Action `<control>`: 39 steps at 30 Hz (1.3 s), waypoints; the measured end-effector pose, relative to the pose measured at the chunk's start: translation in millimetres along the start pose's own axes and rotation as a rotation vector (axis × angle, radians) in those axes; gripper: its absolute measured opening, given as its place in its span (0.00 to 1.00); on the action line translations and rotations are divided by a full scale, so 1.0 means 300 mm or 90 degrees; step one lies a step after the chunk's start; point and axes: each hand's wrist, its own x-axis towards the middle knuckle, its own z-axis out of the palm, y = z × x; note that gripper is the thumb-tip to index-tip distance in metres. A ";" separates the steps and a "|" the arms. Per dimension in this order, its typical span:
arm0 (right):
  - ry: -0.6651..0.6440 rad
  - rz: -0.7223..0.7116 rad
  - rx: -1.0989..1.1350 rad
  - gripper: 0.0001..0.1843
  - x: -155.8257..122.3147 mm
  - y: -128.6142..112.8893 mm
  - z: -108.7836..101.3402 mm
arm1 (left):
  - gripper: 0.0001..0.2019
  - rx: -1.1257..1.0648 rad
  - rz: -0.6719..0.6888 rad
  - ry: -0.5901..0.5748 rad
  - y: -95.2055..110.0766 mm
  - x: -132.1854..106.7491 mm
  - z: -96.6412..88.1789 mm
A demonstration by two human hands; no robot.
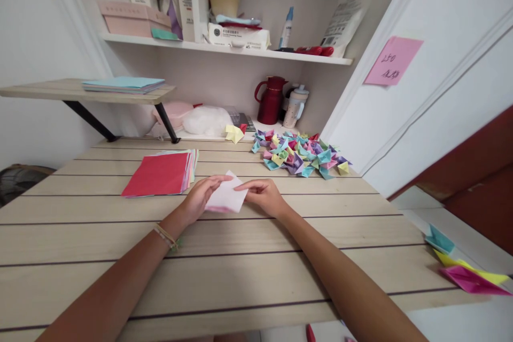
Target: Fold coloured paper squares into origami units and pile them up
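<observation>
A small sheet of pale pink paper (227, 195) is held over the middle of the table, tilted, with a pinker strip along its near edge. My left hand (202, 196) grips its left side, fingers behind and along the upper edge. On the right side, my right hand (264, 196) pinches the paper between thumb and fingers. To the left lies a stack of coloured paper (157, 174) with a red sheet on top. Beyond my right hand spreads a heap of small folded paper boats (298, 154) in many colours.
A yellow folded paper piece (234, 133) sits near the back edge. Larger paper boats (475, 278) stand at the right edge. A raised shelf (48, 88) with blue paper (123, 83) overhangs the back left. A red jug (272, 100) and a cup (295, 107) stand behind the heap.
</observation>
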 end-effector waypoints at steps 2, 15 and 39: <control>-0.054 0.011 -0.035 0.18 -0.003 -0.004 0.001 | 0.16 0.014 0.002 0.008 0.003 -0.002 -0.003; 0.083 0.047 -0.061 0.18 0.012 0.017 -0.009 | 0.27 0.056 0.027 -0.110 0.000 -0.015 0.014; 0.169 0.065 0.003 0.22 0.022 0.041 0.002 | 0.47 0.094 0.052 0.008 -0.030 0.007 0.022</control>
